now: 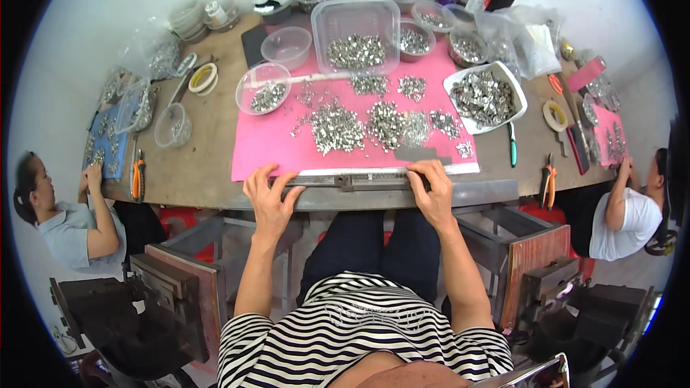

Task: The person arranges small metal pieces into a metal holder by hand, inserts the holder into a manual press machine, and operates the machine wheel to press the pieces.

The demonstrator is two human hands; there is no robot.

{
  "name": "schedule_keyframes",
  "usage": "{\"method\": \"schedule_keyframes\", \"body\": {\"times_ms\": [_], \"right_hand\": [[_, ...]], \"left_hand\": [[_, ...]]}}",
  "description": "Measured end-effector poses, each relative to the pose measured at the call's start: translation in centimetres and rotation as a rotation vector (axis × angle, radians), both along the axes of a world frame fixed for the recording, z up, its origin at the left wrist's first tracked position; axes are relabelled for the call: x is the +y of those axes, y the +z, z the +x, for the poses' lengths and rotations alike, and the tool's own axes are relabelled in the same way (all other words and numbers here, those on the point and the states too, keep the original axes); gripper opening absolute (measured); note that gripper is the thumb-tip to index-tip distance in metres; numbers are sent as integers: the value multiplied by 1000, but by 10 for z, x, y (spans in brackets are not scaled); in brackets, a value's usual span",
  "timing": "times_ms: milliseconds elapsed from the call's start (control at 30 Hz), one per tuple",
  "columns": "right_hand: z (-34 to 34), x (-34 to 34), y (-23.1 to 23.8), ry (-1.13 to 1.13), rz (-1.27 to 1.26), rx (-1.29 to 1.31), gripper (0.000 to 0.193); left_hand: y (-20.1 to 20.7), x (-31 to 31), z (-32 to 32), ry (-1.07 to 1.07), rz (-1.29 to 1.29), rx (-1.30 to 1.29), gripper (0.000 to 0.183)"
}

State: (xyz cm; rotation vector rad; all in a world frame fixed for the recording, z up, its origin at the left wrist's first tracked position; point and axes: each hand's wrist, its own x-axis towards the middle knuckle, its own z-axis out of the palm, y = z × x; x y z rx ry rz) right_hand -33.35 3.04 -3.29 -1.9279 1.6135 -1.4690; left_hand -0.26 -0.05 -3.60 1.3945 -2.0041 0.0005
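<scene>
A long, narrow grey metal bar (pixel 352 181) lies flat along the near edge of the wooden workbench (pixel 208 151), its long axis running left to right across the person's front, one end toward each hand, just below the near border of a pink rectangular mat (pixel 266 147). The left hand (pixel 267 195) rests on the bar's left end with fingers spread and curled loosely over it, thumb out to the right along the bar; whether it truly clamps the bar cannot be told. The right hand (pixel 433 188) sits on the bar's right end, fingers bent down over the top edge with the fingertips pressed on the metal, more closed than the left. On the mat lie about seven loose heaps of small silvery metal parts (pixel 336 129), spread in two rough rows. Behind them stand one clear rectangular plastic tub (pixel 356 7) holding more parts, one white square dish (pixel 519 93) heaped with them at the right, and two clear round bowls (pixel 248 82) at the left, one with parts, one bare. Two orange-handled pliers (pixel 137 176) lie on the bench, one near each side, and one green-handled tool (pixel 511 145) lies beside the white dish. Two other people (pixel 72 223) sit at the bench, one at each end.
</scene>
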Motion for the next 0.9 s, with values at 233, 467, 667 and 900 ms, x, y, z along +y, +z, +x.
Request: {"method": "schedule_keyframes", "body": {"times_ms": [233,467,667,900], "right_hand": [[-6,6,-11,-214,-62,-55,9],[-5,2,-8,-272,-1,-121,19],[-8,26,-16,-300,16,48,18],[11,44,1,-169,72,-286,10]], "left_hand": [[77,16,-15,-262,150,304,45],[49,-25,-142,-666,-8,133,35],[6,-22,-146,-485,-42,17,37],[-3,-2,-143,-430,-76,48,31]]}}
